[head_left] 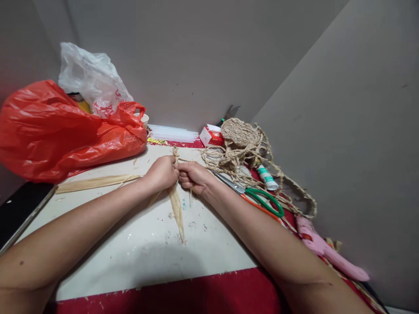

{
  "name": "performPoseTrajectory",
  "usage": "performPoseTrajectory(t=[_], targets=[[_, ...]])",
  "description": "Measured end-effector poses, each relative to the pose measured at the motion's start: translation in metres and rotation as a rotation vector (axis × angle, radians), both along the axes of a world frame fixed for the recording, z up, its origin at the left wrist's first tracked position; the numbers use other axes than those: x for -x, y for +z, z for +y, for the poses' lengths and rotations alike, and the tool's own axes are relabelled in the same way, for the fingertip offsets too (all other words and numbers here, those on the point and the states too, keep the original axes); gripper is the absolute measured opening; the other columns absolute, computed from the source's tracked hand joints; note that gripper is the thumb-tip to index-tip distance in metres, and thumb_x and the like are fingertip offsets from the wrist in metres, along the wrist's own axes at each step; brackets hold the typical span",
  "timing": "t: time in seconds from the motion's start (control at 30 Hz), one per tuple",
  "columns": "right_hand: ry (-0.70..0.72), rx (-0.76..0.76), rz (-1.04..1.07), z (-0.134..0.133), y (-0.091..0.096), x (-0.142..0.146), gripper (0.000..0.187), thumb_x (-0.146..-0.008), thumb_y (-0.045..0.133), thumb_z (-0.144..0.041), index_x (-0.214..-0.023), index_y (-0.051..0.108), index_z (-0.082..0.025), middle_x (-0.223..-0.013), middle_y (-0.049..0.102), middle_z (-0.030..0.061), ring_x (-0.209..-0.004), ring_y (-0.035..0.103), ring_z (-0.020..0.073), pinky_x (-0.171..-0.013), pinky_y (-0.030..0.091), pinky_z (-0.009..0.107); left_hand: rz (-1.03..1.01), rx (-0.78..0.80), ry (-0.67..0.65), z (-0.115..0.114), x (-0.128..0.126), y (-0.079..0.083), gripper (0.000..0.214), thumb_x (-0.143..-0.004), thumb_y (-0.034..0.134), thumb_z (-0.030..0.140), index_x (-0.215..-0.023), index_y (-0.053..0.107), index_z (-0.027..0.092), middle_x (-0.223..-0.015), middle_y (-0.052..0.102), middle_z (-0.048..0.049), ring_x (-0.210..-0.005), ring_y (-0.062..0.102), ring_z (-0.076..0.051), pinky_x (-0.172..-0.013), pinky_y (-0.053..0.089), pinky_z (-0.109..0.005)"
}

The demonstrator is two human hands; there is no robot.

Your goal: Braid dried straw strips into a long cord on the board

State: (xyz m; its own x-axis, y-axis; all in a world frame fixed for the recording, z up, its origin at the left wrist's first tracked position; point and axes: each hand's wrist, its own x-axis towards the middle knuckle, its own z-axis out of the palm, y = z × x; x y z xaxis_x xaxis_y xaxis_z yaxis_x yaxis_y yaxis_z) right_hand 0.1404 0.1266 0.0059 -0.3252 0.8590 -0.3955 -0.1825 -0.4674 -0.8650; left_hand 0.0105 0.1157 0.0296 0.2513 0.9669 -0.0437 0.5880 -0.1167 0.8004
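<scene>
My left hand (163, 172) and my right hand (194, 176) meet over the white board (137, 248), both closed around a braided cord of dried plant fibre (175, 152). The short braided end sticks up above my fingers. A flat, pale husk strip (177, 213) hangs down from between my hands to a point on the board. The exact grip of my fingertips is partly hidden. Left of my left hand lies a bundle of loose husk strips (94, 183). Beside my right wrist are scissors (258, 198) with green and orange handles.
A heap of braided cord (242, 137) lies at the back right near a small red-and-white box (211, 136) and a white-and-green tube (267, 177). Clear glue sticks (173, 133) lie behind. At right is a pink glue gun (327, 248); a red plastic bag (65, 135) bulges at left.
</scene>
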Motion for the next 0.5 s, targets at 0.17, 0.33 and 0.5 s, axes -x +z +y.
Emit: performPoseTrajectory(t=[0.17, 0.33, 0.5], targets=[[0.032, -0.013, 0.003, 0.002, 0.002, -0.005, 0.028, -0.069, 0.059, -0.014, -0.057, 0.033, -0.018, -0.038, 0.023, -0.0119, -0.034, 0.011, 0.0008, -0.03, 0.011, 0.012, 0.121, 0.015, -0.163, 0.005, 0.007, 0.01, 0.017, -0.067, 0.057, 0.018, -0.08, 0.065, 0.011, -0.052, 0.059, -0.0003, -0.046, 0.049, -0.011, -0.046, 0.033, -0.021], [0.109, -0.018, 0.026, 0.004, 0.007, -0.009, 0.01, -0.071, 0.059, -0.016, -0.068, 0.05, -0.013, -0.038, 0.021, -0.0131, -0.035, 0.01, 0.0011, -0.031, 0.011, 0.011, -0.035, -0.164, 0.061, 0.023, 0.019, 0.012, 0.01, -0.068, 0.054, 0.019, -0.068, 0.062, 0.013, -0.054, 0.057, -0.0001, -0.049, 0.047, -0.01, -0.049, 0.034, -0.02], [0.142, -0.035, 0.012, 0.005, 0.007, -0.012, 0.015, -0.069, 0.061, -0.018, -0.064, 0.048, -0.013, -0.039, 0.023, -0.0122, -0.036, 0.011, 0.0009, -0.032, 0.011, 0.012, -0.364, 0.28, -0.071, 0.022, 0.011, -0.002, 0.016, -0.076, 0.047, 0.018, -0.061, 0.053, 0.015, -0.05, 0.052, -0.0004, -0.043, 0.044, -0.008, -0.045, 0.033, -0.02]])
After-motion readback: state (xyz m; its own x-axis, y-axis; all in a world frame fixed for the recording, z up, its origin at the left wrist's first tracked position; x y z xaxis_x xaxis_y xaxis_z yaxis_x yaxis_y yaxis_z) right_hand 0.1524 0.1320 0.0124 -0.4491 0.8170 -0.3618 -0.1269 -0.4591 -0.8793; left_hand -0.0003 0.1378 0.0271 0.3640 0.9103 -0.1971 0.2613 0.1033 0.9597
